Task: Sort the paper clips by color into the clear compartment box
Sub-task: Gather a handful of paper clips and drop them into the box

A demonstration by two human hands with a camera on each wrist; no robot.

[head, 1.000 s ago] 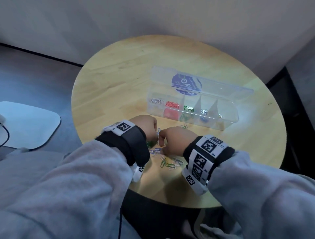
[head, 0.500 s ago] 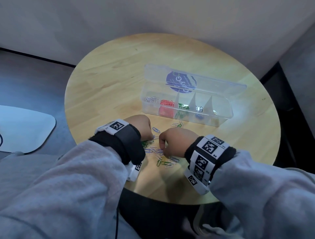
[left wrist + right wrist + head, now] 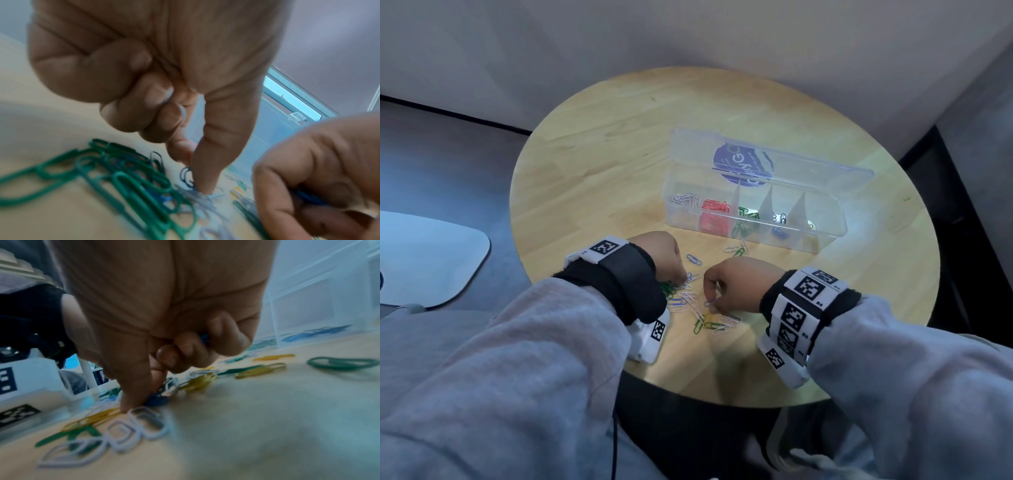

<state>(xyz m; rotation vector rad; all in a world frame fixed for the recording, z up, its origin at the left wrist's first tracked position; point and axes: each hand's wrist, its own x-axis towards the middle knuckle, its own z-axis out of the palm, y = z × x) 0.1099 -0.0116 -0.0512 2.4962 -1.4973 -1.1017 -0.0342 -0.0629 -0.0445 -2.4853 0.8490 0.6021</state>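
**Photog:** Right hand (image 3: 736, 284), thumb and forefinger clamped on a blue clip (image 3: 156, 400) that lies on the wood. Other fingers are curled w/ more blue clips (image 3: 204, 338) tucked in the palm.

**Desk:** And the left hand (image 3: 657, 253)?

**Photog:** Fingers curled in, thumb (image 3: 205, 178) pointing down, tip on some pale clips (image 3: 202, 199). Forefinger sits right behind it. Can't tell if a clip is actually caught btwn them, that view's too blurred.

**Desk:** Setting, big to small pls.

**Photog:** Round wooden table (image 3: 619, 154). Person in grey sleeves, both wrists over the near edge, both w/ marker bands. Far right of the hands stands the clear compartment box (image 3: 835, 219). Its lid (image 3: 808, 171) is open and tipped to the far side, w/ a purple label (image 3: 743, 164).

**Desk:** Contents?

**Photog:** From left: white clips (image 3: 683, 198), red clips (image 3: 715, 207), green clips (image 3: 746, 216), then a few blue or dark ones (image 3: 779, 233). Rightmost compartment is too small to make out.

**Desk:** Unsorted ones?

**Photog:** Loose pile (image 3: 698, 308) on the table btwn the two hands: white, blue, green, yellow, all mixed. A green bunch (image 3: 667, 287) lies just beside the left hand. Small cluster (image 3: 738, 249) of white and green lies near the box's front wall. One lone blue clip (image 3: 694, 259) is btwn that cluster and the left hand, apart from both.
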